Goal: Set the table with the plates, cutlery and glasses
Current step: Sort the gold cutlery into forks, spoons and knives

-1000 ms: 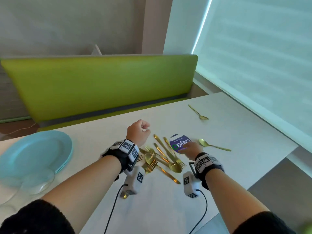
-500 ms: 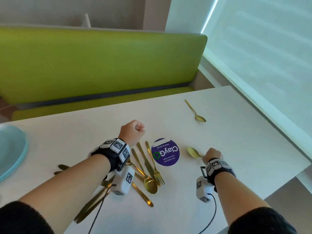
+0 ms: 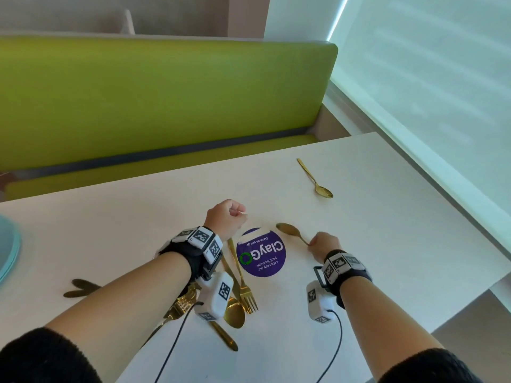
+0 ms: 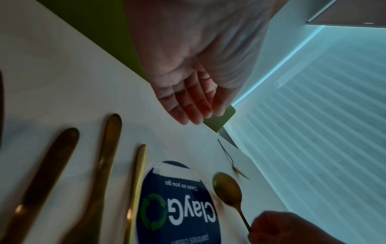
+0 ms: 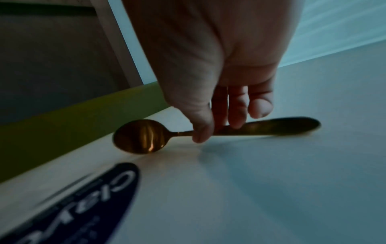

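My right hand [image 3: 318, 241] pinches the handle of a gold spoon [image 3: 287, 230], whose bowl points left toward a round purple sticker [image 3: 261, 252]. In the right wrist view, thumb and fingers [image 5: 202, 132] hold that spoon [image 5: 140, 137] just above the white table [image 5: 271, 181]. My left hand [image 3: 232, 217] is a fist holding nothing, its fingers [image 4: 188, 112] folded in. Under that wrist lies a pile of gold cutlery, with a fork [image 3: 247, 294] and a spoon [image 3: 234, 313]. Handles [image 4: 106, 156] of the pile point toward the bench. A second gold spoon [image 3: 323, 190] lies farther back.
A light blue plate [image 3: 8, 252] shows at the left edge of the white table [image 3: 387, 230]. A green bench [image 3: 166, 100] runs along the far side. A window blind [image 3: 428, 78] flanks the right. Dark cutlery tips [image 3: 83, 286] stick out behind my left forearm.
My right hand left the sticker, went right and took the spoon by its handle; the bowl now sits nearer the sticker. The left fist has stayed put. My view has shifted right.
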### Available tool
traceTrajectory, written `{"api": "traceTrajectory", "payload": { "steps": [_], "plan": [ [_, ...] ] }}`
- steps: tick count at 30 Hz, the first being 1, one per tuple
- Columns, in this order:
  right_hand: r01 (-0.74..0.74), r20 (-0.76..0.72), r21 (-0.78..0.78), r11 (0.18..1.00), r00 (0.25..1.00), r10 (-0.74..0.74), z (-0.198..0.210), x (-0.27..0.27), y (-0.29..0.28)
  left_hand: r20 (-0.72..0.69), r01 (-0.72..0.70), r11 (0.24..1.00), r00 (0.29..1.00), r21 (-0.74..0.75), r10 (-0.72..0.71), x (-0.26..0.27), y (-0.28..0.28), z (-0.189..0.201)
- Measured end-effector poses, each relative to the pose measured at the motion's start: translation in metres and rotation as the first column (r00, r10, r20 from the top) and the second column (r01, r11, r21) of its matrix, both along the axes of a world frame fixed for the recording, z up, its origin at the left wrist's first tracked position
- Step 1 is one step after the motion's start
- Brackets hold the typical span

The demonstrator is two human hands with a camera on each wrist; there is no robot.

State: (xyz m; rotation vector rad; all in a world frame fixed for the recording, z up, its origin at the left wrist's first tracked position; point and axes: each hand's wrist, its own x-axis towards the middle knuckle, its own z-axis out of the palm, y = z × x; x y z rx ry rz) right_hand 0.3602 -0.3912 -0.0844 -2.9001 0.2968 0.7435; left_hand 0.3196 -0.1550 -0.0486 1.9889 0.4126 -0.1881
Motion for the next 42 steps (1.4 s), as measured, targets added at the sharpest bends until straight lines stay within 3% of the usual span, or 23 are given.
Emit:
{"api": "traceTrajectory", "payload": {
  "steps": [3, 5, 9, 11, 16, 20, 24, 26, 30, 37, 42],
  "plan": [
    [0.032, 0.073, 0.205, 0.978, 0.996, -0.048, 0.012, 0.006, 0.027, -0.017, -0.016, 0.998, 1.0, -0.063, 0.015, 0.004, -0.008, 0.0],
    [0.05, 0.11, 0.402, 0.914, 0.989, -0.102, 0.021, 0.01, 0.048, -0.047, -0.026, 0.994, 0.999, -0.108, 0.021, 0.006, -0.012, 0.0],
    [0.195, -0.083, 0.816, 0.545, 0.971, -0.223, 0.037, 0.012, 0.084, -0.119, -0.083, 0.96, 0.992, -0.267, 0.053, 0.012, -0.017, 0.0],
    [0.195, -0.135, 0.868, 0.458, 0.978, -0.16, 0.042, 0.011, 0.096, -0.128, -0.108, 0.934, 0.989, -0.342, 0.068, 0.014, -0.016, 0.001],
    [0.162, -0.156, 0.896, 0.414, 0.987, -0.047, 0.037, 0.007, 0.115, -0.116, -0.178, 0.88, 0.983, -0.44, 0.141, 0.016, -0.006, 0.001],
    [0.112, -0.13, 0.881, 0.459, 0.991, 0.008, 0.035, 0.013, 0.122, -0.121, -0.181, 0.875, 0.982, -0.45, 0.141, 0.019, 0.003, 0.0],
    [0.008, -0.047, 0.766, 0.642, 0.998, 0.043, 0.04, 0.04, 0.114, -0.133, -0.26, 0.864, 0.965, -0.431, 0.224, 0.026, 0.016, -0.002],
    [0.014, 0.022, 0.678, 0.735, 0.999, -0.039, 0.042, 0.065, 0.101, -0.133, -0.3, 0.861, 0.954, -0.411, 0.269, 0.031, 0.026, -0.002],
    [0.16, 0.06, 0.461, 0.873, 0.976, -0.21, 0.037, 0.107, 0.067, -0.092, -0.352, 0.867, 0.935, -0.353, 0.342, 0.04, 0.045, -0.003],
    [0.298, 0.097, 0.297, 0.907, 0.936, -0.339, 0.001, 0.158, 0.042, -0.133, -0.405, 0.829, 0.913, -0.385, 0.385, 0.058, 0.06, -0.016],
    [0.28, 0.107, 0.224, 0.934, 0.945, -0.309, -0.001, 0.171, 0.046, -0.143, -0.411, 0.832, 0.911, -0.373, 0.386, 0.064, 0.061, -0.024]
  ]
}}
